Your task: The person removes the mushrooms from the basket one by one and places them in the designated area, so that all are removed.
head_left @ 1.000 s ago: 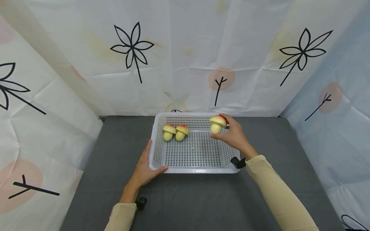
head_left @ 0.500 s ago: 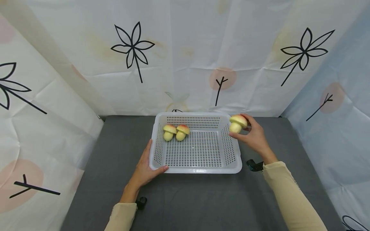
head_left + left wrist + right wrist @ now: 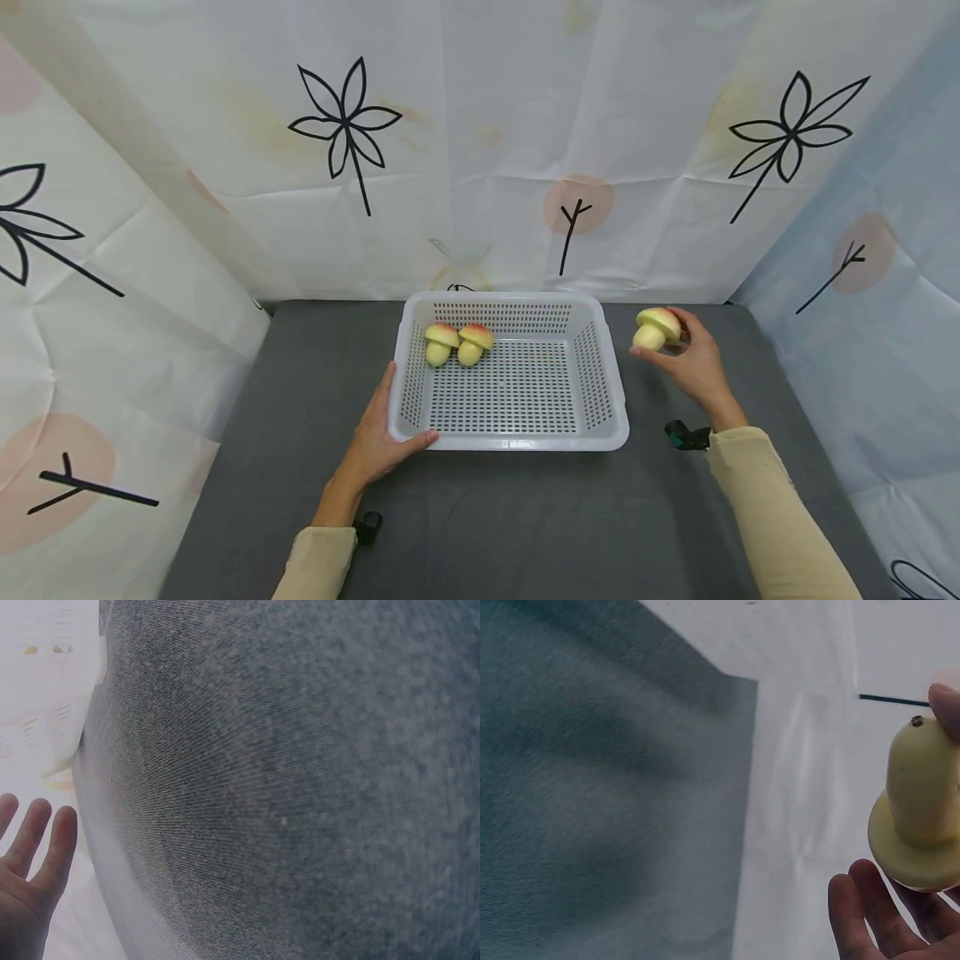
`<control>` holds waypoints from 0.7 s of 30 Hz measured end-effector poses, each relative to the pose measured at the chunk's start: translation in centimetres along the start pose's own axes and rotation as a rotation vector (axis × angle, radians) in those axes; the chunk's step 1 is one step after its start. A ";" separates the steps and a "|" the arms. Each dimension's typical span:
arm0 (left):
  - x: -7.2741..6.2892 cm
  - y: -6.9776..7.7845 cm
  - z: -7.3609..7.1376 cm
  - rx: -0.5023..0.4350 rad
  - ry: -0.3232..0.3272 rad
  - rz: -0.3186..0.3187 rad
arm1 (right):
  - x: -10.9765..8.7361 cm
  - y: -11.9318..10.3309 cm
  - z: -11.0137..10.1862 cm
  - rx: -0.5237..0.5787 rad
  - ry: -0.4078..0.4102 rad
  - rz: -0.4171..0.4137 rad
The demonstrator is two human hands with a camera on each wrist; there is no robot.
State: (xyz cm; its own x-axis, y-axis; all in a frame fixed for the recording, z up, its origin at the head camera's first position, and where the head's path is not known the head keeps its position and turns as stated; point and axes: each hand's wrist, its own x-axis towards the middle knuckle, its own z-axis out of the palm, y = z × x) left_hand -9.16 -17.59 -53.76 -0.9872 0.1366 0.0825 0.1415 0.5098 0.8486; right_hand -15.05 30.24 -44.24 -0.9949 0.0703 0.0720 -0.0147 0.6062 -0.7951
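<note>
In the head view a white plastic basket (image 3: 506, 443) with slotted walls stands on the dark table. Two toy mushrooms, a left one (image 3: 441, 344) and a right one (image 3: 474, 344), lie side by side inside its left part. My left hand (image 3: 375, 442) rests against the basket's left front corner, thumb along the front rim; the left wrist view shows straight, spread fingers (image 3: 56, 847). To the right of the basket, my right hand (image 3: 690, 358) holds a third mushroom (image 3: 655, 328), yellow with a reddish cap top, between thumb and fingers. Its stem end shows in the right wrist view.
Grey cloth covers the table (image 3: 510, 525). White printed sheets hang behind it (image 3: 480, 150) and along both sides, the back one close behind the basket. A black strap (image 3: 686, 435) sits at my right wrist, another (image 3: 367, 528) at my left.
My right hand has carried its mushroom rightward from above the basket, past the right rim, and slightly lower in view. The left hand, the basket and the two mushrooms inside stay put.
</note>
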 end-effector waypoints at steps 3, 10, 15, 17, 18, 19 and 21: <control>0.0 0.1 0.0 -0.008 -0.002 -0.006 | 0.0 1.0 0.0 -0.010 0.005 0.025; 0.0 0.1 0.0 -0.036 -0.006 -0.008 | 0.0 3.9 0.7 -0.043 0.008 0.104; 0.0 0.2 -0.1 -0.038 -0.007 -0.008 | 0.0 5.5 1.4 -0.059 -0.006 0.147; 0.0 0.2 -0.1 -0.042 -0.007 -0.006 | 0.0 6.1 1.7 -0.065 -0.013 0.164; 0.0 0.2 -0.1 -0.041 -0.007 -0.006 | 0.0 6.4 1.8 -0.068 -0.016 0.170; 0.0 0.2 -0.1 -0.041 -0.006 -0.004 | -0.1 6.5 2.0 -0.074 -0.017 0.176; 0.0 0.2 -0.1 -0.037 -0.006 0.001 | -0.1 6.8 2.3 -0.082 -0.018 0.186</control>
State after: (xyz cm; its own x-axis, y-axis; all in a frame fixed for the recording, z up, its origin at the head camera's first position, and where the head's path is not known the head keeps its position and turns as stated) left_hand -9.10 -17.55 -53.50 -0.9866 0.1425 0.0799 0.1392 0.4778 0.8674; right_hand -15.27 32.55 -51.07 -0.9814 0.1734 -0.0825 0.1766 0.6467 -0.7420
